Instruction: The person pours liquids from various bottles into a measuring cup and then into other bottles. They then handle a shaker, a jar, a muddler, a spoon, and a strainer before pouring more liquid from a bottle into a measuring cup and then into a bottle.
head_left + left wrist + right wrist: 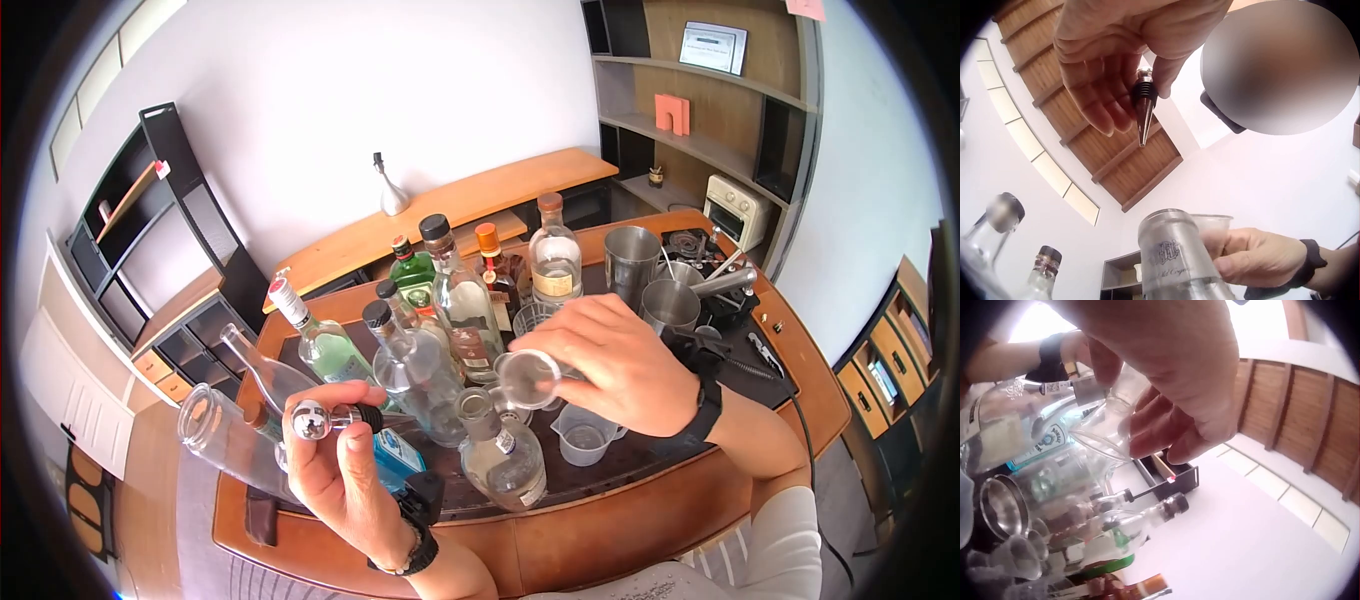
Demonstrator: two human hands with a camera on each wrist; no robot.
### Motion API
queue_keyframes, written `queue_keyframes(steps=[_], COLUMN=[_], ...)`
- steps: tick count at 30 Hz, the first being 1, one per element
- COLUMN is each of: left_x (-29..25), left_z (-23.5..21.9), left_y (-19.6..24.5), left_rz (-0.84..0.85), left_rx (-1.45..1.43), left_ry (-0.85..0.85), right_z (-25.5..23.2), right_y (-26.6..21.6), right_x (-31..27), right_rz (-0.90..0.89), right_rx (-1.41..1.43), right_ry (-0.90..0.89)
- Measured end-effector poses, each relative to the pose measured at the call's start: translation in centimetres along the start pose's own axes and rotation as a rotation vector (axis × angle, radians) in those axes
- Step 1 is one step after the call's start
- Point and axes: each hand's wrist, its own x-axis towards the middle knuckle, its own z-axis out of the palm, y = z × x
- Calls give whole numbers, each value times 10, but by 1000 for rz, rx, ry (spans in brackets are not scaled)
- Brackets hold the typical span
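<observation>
My left hand (345,485) pinches a bottle stopper (1144,103) between thumb and fingers. The stopper has a shiny metal ball on top, black ribbed rings and a metal cone that points down in the left wrist view. In my right hand (625,365) is a small clear cup (530,380), waisted in the middle and flared at the rim, its round mouth towards the head camera. Just below and between the hands stands an uncapped clear bottle (503,465), its open mouth also large in the left wrist view. The cup overlaps the bottles behind it.
Several capped bottles crowd the table around the hands, among them a tall clear bottle (465,310) and a blue bottle (400,455). A clear measuring cup (585,435) stands right of the uncapped bottle. Metal shaker tins (632,262) are at the back right; an empty-looking glass bottle (225,440) is at left.
</observation>
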Motion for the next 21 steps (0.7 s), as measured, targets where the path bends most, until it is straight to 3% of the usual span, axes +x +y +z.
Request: queue_keyframes(steps=[7, 15, 21], left_x=[2, 3, 2], left_z=[-2, 2, 6], left_y=[0, -1, 2], left_rz=[-44, -18, -111], left_rx=[-104, -19, -73], left_ry=[13, -88, -78], right_z=[14, 10, 11], right_y=[-6, -10, -15], right_x=[31, 40, 43], right_rz=[-224, -311, -355], right_rx=[-412, -575, -689], right_ry=[104, 139, 163])
